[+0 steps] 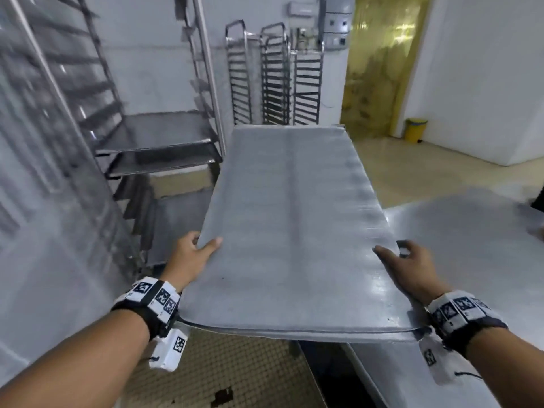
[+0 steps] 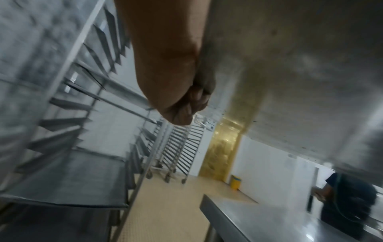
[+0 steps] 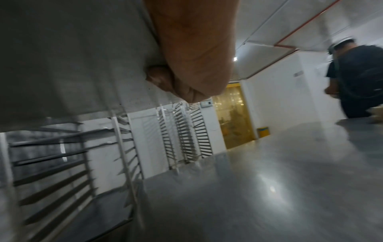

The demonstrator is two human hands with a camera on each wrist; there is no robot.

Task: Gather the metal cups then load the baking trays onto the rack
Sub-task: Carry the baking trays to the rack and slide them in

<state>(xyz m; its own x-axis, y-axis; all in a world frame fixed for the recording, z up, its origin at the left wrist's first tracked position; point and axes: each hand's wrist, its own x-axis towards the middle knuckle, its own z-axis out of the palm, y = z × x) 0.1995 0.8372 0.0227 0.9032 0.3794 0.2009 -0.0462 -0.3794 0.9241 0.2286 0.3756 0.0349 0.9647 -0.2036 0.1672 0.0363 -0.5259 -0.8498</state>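
I carry a long grey baking tray [image 1: 291,225] in the air, its far end pointing away from me. My left hand [image 1: 194,254] grips its left edge, thumb on top and fingers curled under [image 2: 186,106]. My right hand [image 1: 409,266] grips the right edge the same way, fingers under the tray [image 3: 186,88]. A second tray edge shows just below the near end. To the left stands the tall metal rack [image 1: 88,113] with two trays [image 1: 156,148] on its runners. No metal cups are in view.
A steel table [image 1: 471,245] lies at my right, also seen in the right wrist view [image 3: 269,180]. Several bare racks [image 1: 273,75] stand against the far wall beside a yellow strip-curtain doorway [image 1: 379,63] and a yellow bin [image 1: 415,129]. A person in dark clothes [image 3: 360,78] stands beyond the table.
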